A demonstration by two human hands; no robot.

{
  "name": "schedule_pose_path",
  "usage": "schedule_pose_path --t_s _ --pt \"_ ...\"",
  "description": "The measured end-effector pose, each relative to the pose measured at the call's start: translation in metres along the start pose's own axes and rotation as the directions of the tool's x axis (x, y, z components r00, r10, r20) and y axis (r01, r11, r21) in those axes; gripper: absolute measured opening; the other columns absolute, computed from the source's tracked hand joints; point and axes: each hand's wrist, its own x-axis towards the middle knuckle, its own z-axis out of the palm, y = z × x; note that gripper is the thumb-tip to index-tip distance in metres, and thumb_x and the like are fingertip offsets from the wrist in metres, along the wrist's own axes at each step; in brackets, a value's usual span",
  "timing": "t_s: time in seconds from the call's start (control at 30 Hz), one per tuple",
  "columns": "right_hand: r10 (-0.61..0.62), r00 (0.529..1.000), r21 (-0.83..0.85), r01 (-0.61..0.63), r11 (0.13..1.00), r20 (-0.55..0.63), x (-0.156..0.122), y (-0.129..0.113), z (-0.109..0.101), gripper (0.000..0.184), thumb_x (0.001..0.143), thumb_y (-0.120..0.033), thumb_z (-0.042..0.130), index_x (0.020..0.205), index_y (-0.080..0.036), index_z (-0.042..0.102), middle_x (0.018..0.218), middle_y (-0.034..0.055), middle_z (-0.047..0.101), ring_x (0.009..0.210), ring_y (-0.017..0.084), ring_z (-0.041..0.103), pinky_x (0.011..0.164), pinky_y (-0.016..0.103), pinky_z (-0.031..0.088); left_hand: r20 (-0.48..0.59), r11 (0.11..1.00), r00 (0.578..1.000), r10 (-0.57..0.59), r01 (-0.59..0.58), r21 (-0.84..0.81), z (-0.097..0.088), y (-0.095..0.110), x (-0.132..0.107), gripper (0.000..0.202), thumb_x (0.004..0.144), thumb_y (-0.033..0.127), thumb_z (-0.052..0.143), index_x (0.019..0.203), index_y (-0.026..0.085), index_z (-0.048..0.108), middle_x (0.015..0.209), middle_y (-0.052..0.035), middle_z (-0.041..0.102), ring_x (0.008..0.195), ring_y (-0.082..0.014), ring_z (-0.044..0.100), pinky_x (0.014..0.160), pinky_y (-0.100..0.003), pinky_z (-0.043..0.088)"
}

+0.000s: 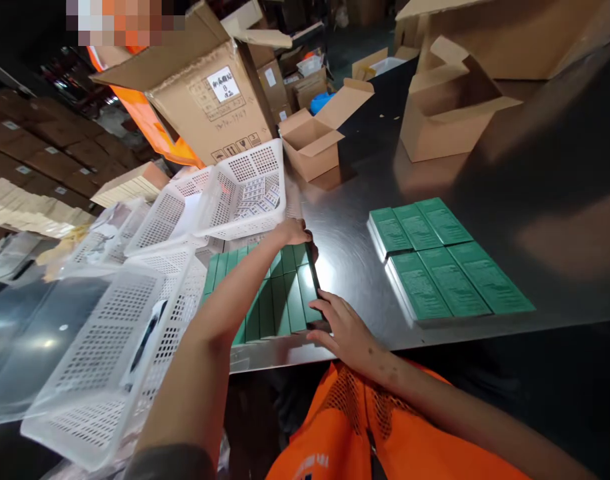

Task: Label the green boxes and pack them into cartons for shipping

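First block: green boxes [281, 310], two rows on the metal table [352, 260]; the left forearm [232, 300] prevents a full count. Left hand [292, 232]: fingers bent at the far right corner; grip cannot be determined. Right hand [343, 330]: partly open, fingers spread at the near right corner, gripping nothing. Second block, to the right: six green box tops [449, 277], two rows of three. Beyond: two small open cartons [315, 159]

Dimly lit, with white glare on a metal table [355, 200]; lined at far left with stacked cartons [49, 157]; nearly black in the upper left corner.
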Motion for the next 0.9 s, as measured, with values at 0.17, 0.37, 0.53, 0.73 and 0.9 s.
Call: schedule_pose_path --t_s 0.17,0.37,0.53,0.73,0.9 --pt "0.01 1.0 -0.01 -0.01 1.0 -0.014 -0.001 -0.007 0.001 0.037 0.089 -0.025 0.073 0.124 -0.018 0.062 0.132 0.0184 0.062 0.12 0.032 0.064 0.098 0.048 0.058 -0.059 0.999 0.997 -0.05 0.05 -0.009 0.007 -0.002 -0.01 0.05 0.084 0.046 0.064 0.12 0.011 0.067 0.116 -0.0187 0.074 0.111 -0.0318 0.068 0.091 -0.036 0.054" --pt "-0.028 0.998 -0.13 0.02 0.991 -0.058 -0.001 -0.019 0.006 0.028 0.09 -0.026 0.072 0.114 -0.013 0.068 0.122 0.0233 0.067 0.106 0.036 0.07 0.086 0.049 0.063 -0.074 0.997 0.995 -0.06 0.063 0.047 0.008 -0.002 -0.011 0.044 0.082 0.051 0.066 0.106 0.015 0.072 0.107 -0.0165 0.076 0.111 -0.0355 0.068 0.091 -0.039 0.054" --pt "-0.047 0.999 -0.125 0.045 0.991 -0.01 -0.003 -0.022 -0.008 0.046 0.084 -0.03 0.08 0.124 -0.013 0.065 0.132 0.0232 0.065 0.105 0.034 0.072 0.085 0.045 0.064 -0.045 0.998 0.998 -0.054 0.056 0.037 0.001 -0.001 -0.005 0.055 0.08 0.063 0.067 0.104 0.014 0.073 0.104 -0.0197 0.076 0.11 -0.0393 0.069 0.091 -0.042 0.054" --pt "-0.13 0.987 -0.217 0.106 0.97 -0.098 -0.048 0.008 -0.079 0.065 0.083 0.002 0.051 0.141 -0.025 0.057 0.152 0.0129 0.053 0.138 0.032 0.052 0.102 0.049 0.055 -0.143 0.982 0.985 0.098 -0.119 -0.148 -0.001 0.049 0.024 0.049 0.101 0.046 0.043 0.14 0.018 0.057 0.13 -0.0115 0.071 0.122 -0.0213 0.066 0.102 -0.03 0.05" --pt "-0.074 0.983 -0.492 -0.019 0.87 -0.168 -0.074 0.055 -0.105 0.076 0.078 0.011 0.048 0.135 -0.036 0.062 0.148 0.0096 0.057 0.14 0.036 0.048 0.102 0.058 0.045 -0.164 0.93 0.958 0.236 -0.271 -0.247 0.018 0.116 0.055 0.047 0.105 0.039 0.032 0.144 0.023 0.055 0.133 -0.0051 0.07 0.118 -0.0142 0.066 0.096 -0.026 0.053"
